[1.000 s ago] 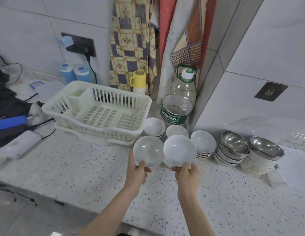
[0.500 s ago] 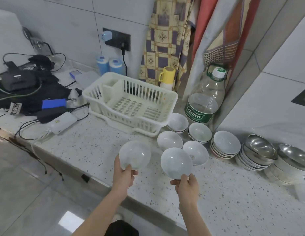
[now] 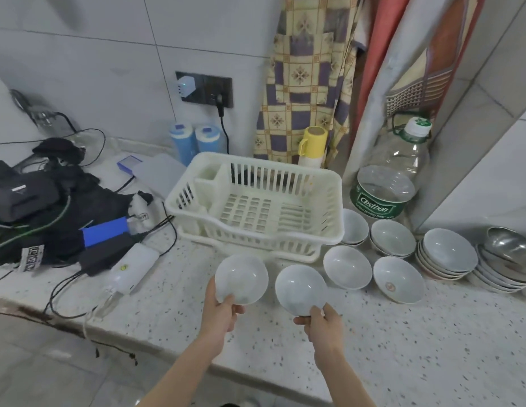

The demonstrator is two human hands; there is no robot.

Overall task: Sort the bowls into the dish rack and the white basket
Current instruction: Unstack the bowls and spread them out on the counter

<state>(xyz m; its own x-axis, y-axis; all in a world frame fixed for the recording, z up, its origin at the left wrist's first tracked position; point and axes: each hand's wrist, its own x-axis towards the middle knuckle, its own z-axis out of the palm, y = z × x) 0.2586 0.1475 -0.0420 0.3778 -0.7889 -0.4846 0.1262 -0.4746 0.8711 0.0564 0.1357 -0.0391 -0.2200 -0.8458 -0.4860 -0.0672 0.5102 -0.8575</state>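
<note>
Dish rack [image 3: 256, 207] on counter [image 3: 403, 348], centre, against back wall. Left of rack: cable heap [image 3: 50, 207]. Right of rack: water bottle [image 3: 391, 177], behind loose bowls [image 3: 347, 271]; bowl stack [image 3: 447, 255] further right. Before rack: left hand [image 3: 220, 314] holding left bowl [image 3: 241, 279], right hand [image 3: 323, 326] holding right bowl [image 3: 300, 289], side by side above counter.

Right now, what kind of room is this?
Probably a home kitchen counter. A speckled stone countertop holds an empty dish rack and white bowls, and each hand holds a bowl.
</note>
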